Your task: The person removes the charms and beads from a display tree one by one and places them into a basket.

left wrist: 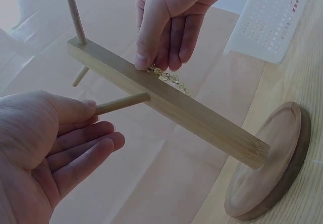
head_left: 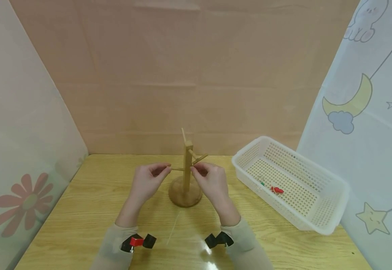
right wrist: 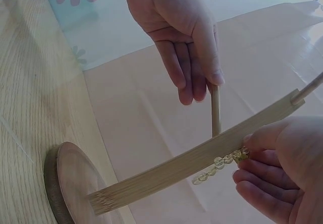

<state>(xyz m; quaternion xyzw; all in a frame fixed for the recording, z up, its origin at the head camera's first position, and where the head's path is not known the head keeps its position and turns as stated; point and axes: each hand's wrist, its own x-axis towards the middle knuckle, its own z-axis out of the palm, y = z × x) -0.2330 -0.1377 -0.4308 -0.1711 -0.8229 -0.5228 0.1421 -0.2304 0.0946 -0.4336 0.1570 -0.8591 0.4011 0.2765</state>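
Note:
A wooden rack (head_left: 187, 165) with a square post, several thin pegs and a round base stands upright on the table. My left hand (head_left: 148, 182) pinches the end of its left peg (left wrist: 123, 103) between thumb and forefinger, the other fingers loosely bent. On the opposite side of the post, my right hand (head_left: 213, 183) pinches a bracelet of clear yellowish beads (right wrist: 217, 164). The beads trail along the post in both wrist views. Whether the bracelet loops over a peg cannot be made out, and the hand and post mostly hide it in the head view.
To the right stands a white perforated plastic basket (head_left: 267, 193), holding a red item (head_left: 277, 190) and a small green one (head_left: 262, 183). A pinkish cloth (head_left: 196, 93) hangs behind the wood-grain table (head_left: 98, 210), with patterned white sheets at both sides.

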